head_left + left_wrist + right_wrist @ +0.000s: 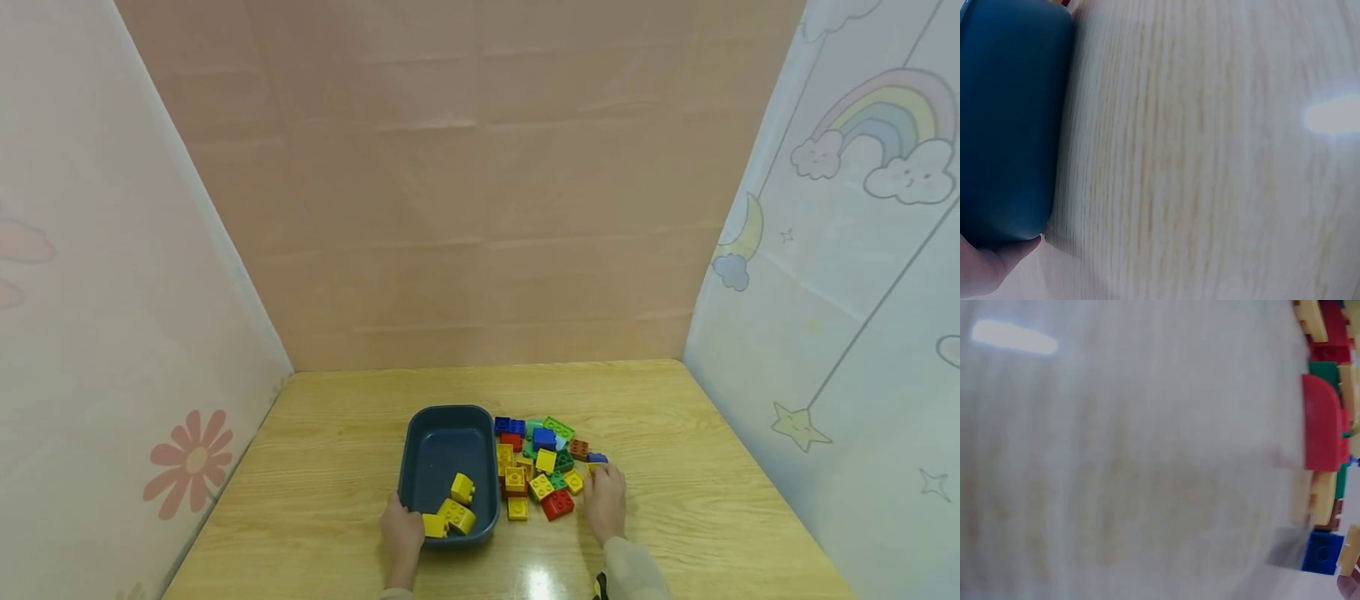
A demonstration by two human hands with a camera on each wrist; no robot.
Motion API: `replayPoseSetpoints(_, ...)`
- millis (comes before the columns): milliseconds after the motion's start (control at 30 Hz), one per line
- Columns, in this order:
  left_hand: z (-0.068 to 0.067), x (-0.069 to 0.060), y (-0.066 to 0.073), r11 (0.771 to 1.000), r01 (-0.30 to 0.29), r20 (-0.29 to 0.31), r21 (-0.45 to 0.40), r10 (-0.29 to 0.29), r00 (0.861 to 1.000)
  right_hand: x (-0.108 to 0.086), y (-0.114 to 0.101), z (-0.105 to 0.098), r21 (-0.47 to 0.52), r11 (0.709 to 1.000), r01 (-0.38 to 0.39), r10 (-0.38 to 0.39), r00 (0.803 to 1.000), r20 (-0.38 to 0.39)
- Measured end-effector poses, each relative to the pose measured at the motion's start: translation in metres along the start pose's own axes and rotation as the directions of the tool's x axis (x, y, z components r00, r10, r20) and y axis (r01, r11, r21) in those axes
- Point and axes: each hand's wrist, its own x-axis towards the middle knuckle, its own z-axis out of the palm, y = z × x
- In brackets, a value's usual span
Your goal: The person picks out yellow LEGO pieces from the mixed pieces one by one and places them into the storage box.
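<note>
A dark blue tray (448, 450) stands on the table with several yellow bricks (457, 515) inside, towards its near end. My left hand (402, 527) grips the tray's near left corner; in the left wrist view a finger (1016, 255) lies against its outer wall. To the right of the pile, my right hand (604, 502) pinches a yellow brick (1350, 550), mostly hidden by the fingers in the head view. Just beyond those fingertips lies a blue brick (597, 457). A red brick (557, 504) is at the pile's near edge.
Heaped against the tray's right side are loose bricks in yellow, green, blue, red and brown, among them a light green brick (559, 428) at the back. A brown back wall (480, 208) and two patterned side walls enclose the wooden table (697, 500).
</note>
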Motion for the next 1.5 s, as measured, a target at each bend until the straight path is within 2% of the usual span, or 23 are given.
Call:
replayPoseSetpoints(167, 0.000, -0.001, 0.000, 1.000, -0.016, -0.016, -0.004, 0.016, 1.000, 0.008, -0.016, 0.000, 0.039, 0.998, 0.038, -0.035, 0.996, -0.080)
replayPoseSetpoints(333, -0.001, 0.000, 0.000, 1.000, -0.011, -0.006, -0.008, 0.011, 1.000, 0.015, -0.041, -0.001, 0.082, 0.996, 0.044, -0.039, 0.998, -0.052)
replayPoseSetpoints(467, -0.002, 0.000, 0.002, 1.000, -0.004, 0.005, -0.004, 0.004, 1.000, 0.021, -0.059, 0.005, 0.124, 0.985, 0.119, -0.112, 0.992, -0.065)
replayPoseSetpoints(567, -0.002, 0.001, 0.002, 1.000, -0.010, 0.003, 0.006, 0.010, 1.000, 0.024, -0.074, 0.012, 0.146, 0.971, 0.187, -0.175, 0.980, -0.091)
replayPoseSetpoints(733, -0.002, 0.001, 0.001, 1.000, -0.022, -0.004, 0.009, 0.022, 1.000, 0.026, -0.101, 0.022, 0.170, 0.947, 0.274, -0.263, 0.961, -0.082)
replayPoseSetpoints(933, -0.001, 0.001, -0.001, 1.000, 0.006, 0.017, -0.004, -0.006, 1.000, 0.018, -0.132, 0.036, 0.196, 0.890, 0.412, -0.415, 0.909, -0.025)
replayPoseSetpoints(1067, -0.001, 0.002, -0.001, 1.000, 0.029, 0.044, -0.006, -0.028, 0.999, 0.009, -0.149, 0.045, 0.216, 0.856, 0.469, -0.485, 0.874, 0.024)
replayPoseSetpoints(1300, 0.000, 0.001, -0.004, 0.999, -0.031, 0.004, -0.012, 0.031, 1.000, -0.007, -0.164, 0.058, 0.237, 0.813, 0.532, -0.565, 0.820, 0.095)
replayPoseSetpoints(1500, 0.001, 0.000, -0.004, 0.998, -0.050, -0.016, -0.023, 0.050, 0.999, -0.019, -0.164, 0.067, 0.223, 0.762, 0.608, -0.642, 0.753, 0.142)
